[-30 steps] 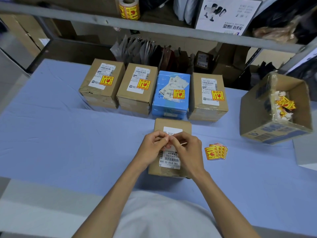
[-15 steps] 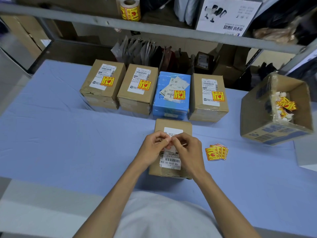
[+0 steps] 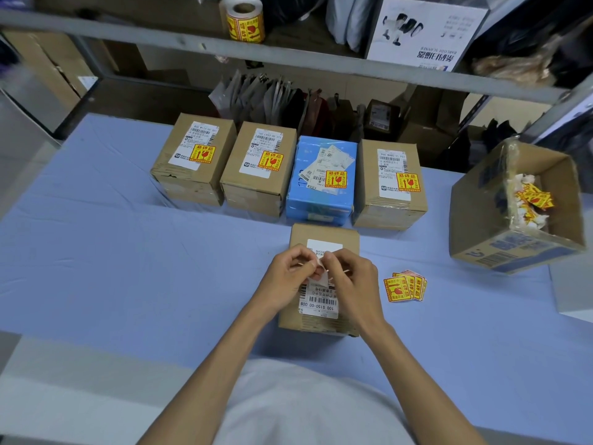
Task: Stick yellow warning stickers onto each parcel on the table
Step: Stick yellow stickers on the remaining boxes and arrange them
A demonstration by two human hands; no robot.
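Note:
A brown parcel (image 3: 324,234) with a white shipping label lies in front of me on the blue table (image 3: 112,268). Above it, my left hand (image 3: 290,279) and my right hand (image 3: 351,281) pinch one sticker (image 3: 321,268) between their fingertips; its white backing faces me and is peeling away. A small stack of yellow warning stickers (image 3: 405,285) lies to the right of the parcel. Behind stand several parcels in a row, three brown (image 3: 192,162) (image 3: 256,175) (image 3: 390,187) and one blue (image 3: 322,184), each with a yellow sticker on top.
An open cardboard box (image 3: 513,213) at the right holds crumpled sticker backings. A roll of yellow stickers (image 3: 245,17) and a white carton (image 3: 423,30) sit on the metal shelf above. Grey bags (image 3: 256,97) stand behind the parcels.
The fingers of both hands have shifted slightly on the sticker and the white backing has lifted a little further. Everything on the table is where it was.

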